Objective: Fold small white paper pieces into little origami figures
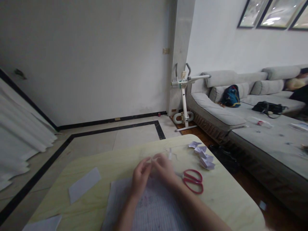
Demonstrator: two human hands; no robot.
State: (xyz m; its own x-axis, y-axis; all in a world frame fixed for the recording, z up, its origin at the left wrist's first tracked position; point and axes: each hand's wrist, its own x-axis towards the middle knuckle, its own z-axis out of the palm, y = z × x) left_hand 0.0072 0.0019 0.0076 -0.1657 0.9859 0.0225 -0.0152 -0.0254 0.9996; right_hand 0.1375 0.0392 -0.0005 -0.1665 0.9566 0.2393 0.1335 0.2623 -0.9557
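Observation:
Near the middle of the table, my left hand (141,175) and my right hand (165,168) meet with their fingertips close together. Both are closed on a small white piece of paper (151,159), blurred and mostly covered by the fingers. Under my forearms lies a large lined sheet (154,205) with faint writing. Red-handled scissors (193,181) rest just right of my right hand, their blades partly hidden by it. Several folded paper pieces (204,157) stand in a row at the table's right edge. Thin paper scraps (170,154) lie beyond my right hand.
On the pale wooden table (113,166), a blank paper slip (84,185) lies at the left, and another paper (43,223) at the near left corner. A grey sofa (264,134) with a blue backpack (231,96) stands to the right. White exercise equipment (184,99) stands beyond the table.

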